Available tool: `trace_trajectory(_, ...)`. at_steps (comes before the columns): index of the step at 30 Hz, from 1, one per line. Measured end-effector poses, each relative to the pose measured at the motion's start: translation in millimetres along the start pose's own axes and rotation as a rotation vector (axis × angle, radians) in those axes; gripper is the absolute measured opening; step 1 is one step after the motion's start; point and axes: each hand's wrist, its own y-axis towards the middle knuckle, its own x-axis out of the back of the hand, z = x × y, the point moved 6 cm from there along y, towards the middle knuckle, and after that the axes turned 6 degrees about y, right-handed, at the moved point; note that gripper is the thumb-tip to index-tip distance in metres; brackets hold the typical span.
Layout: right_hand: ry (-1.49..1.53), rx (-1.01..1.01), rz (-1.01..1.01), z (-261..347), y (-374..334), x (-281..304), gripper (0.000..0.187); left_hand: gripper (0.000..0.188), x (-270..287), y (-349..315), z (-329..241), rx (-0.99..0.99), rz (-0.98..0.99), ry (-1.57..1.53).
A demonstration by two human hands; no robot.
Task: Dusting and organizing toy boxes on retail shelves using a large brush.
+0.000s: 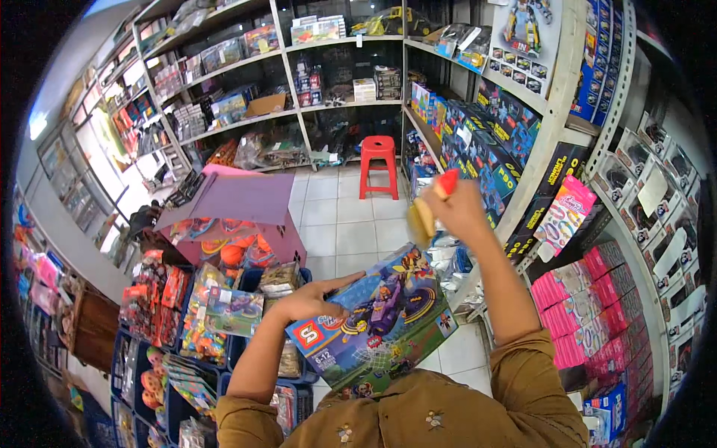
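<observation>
A colourful toy box [385, 321] with a cartoon vehicle printed on it is tilted in front of my body, its lower edge close to my shirt. My left hand [310, 300] grips its upper left side, some fingers over the front and others along the top edge. Beyond the box's upper right corner, my right hand [461, 213] is raised and closed around a brush [421, 224] with a red end and tan bristles. Motion smears the bristles, and I cannot tell whether they touch the box.
To the left, blue baskets [258, 328] hold packaged toys beside a purple display bin [239, 196] of orange balls. A red stool [379, 166] stands on the white tile floor. Stocked shelves [351, 104] line the back; stacked boxes [478, 149] and pink packages [590, 306] crowd the right.
</observation>
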Motion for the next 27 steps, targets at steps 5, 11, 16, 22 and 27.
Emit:
trace_trajectory(5,0.373,0.109,0.256,57,-12,-65,0.031,0.063,0,10,-8,0.1,0.018,0.059)
trace_trajectory(11,0.723,-0.19,0.319,32,-24,-71,0.019,0.066,8,5,24,0.072,-0.063,0.076)
trace_trajectory(16,0.348,-0.107,-0.073,-26,-22,-24,0.027,0.08,6,-3,24,0.011,-0.027,-0.074)
trace_trajectory(22,0.51,0.1,0.034,33,-94,-42,0.014,0.08,13,-10,58,0.031,-0.121,-0.143)
trace_trajectory(27,0.645,0.165,0.441,85,-188,-88,0.017,0.079,13,-7,70,0.123,-0.136,-0.276)
